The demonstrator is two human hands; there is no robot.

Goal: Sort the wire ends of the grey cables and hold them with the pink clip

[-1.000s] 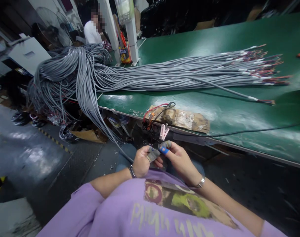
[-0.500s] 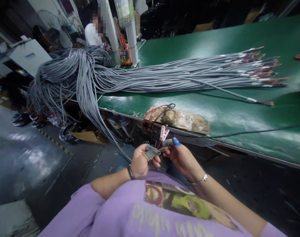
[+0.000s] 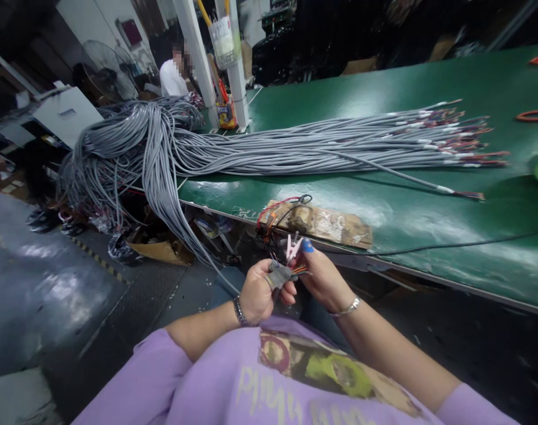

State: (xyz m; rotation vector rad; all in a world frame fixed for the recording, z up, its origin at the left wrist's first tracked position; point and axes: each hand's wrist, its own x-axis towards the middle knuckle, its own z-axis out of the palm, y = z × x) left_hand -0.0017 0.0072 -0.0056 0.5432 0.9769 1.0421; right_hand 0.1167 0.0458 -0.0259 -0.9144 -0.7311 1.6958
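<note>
My left hand point(image 3: 258, 293) is closed on a bunch of thin coloured wires point(image 3: 299, 271), beside a grey patch that could be tape or a finger covering. A grey cable point(image 3: 227, 282) runs down from the table to this hand. My right hand point(image 3: 324, 277), with blue on its thumb tip, is closed beside the wire ends; its fingertips are partly hidden, and I cannot make out what they hold. Right at that thumb is a pink clip point(image 3: 292, 249), standing by the table's front edge.
A thick bundle of grey cables point(image 3: 269, 150) lies along the green table point(image 3: 410, 218) and droops off its left end. A cardboard-like block point(image 3: 340, 227) with red and black leads point(image 3: 273, 215) sits at the front edge. A person point(image 3: 173, 77) is behind at the left.
My right hand has moved slightly left and up, bringing its thumb to the pink clip. My left hand still grips the wires. The whole view has shifted a little.
</note>
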